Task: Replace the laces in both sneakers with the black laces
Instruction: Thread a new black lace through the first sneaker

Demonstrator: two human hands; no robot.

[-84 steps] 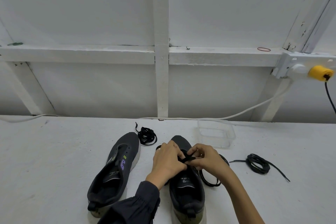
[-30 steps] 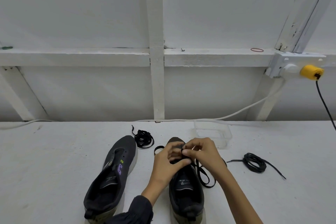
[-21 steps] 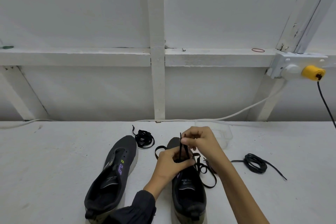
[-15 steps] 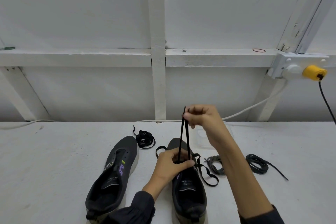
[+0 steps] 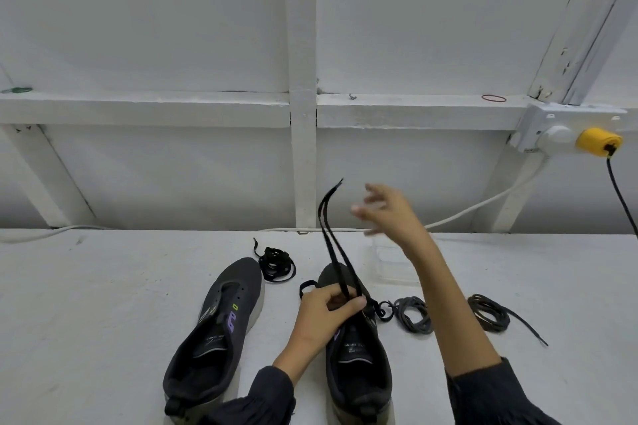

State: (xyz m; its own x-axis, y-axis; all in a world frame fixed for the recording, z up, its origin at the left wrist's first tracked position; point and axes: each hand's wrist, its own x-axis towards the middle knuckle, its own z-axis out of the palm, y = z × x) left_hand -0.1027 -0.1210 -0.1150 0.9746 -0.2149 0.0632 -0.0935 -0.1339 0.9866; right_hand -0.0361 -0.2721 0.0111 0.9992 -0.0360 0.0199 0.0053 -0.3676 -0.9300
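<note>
- The left hand (image 5: 326, 312) is closed over the toe end of the right sneaker (image 5: 359, 352), thumb and fingers pinched round the base of a black lace (image 5: 333, 238). That pins the shoe to the desk (image 5: 103, 304) and keeps the lace from sliding back through its eyelets.
- From that pinch two strands of the lace stand up and lean a little left, their tips free in the air near the white post (image 5: 303, 148).
- The right hand (image 5: 386, 214) is raised just right of the strands, fingers spread and blurred. It has hold of nothing that I can make out; it seems apart from the lace tips.
- The left sneaker (image 5: 217, 331) lies on the near left of the desk, tongue exposed and no lace in its eyelets as far as shows.
- A black coil (image 5: 276, 264) sits just beyond its toe, probably the spare lace waiting for that shoe.
- Right of the right sneaker lies a grey, duller bundle (image 5: 412, 316), likely a lace taken out; farther right is a dark coil (image 5: 490, 312) with a loose tail.
- A clear plastic tub (image 5: 388, 262) stands behind the right forearm, empty as far as I can tell.
- My judgement: lacing of the right sneaker has only begun at the lowest eyelets, and the left one is untouched.
</note>
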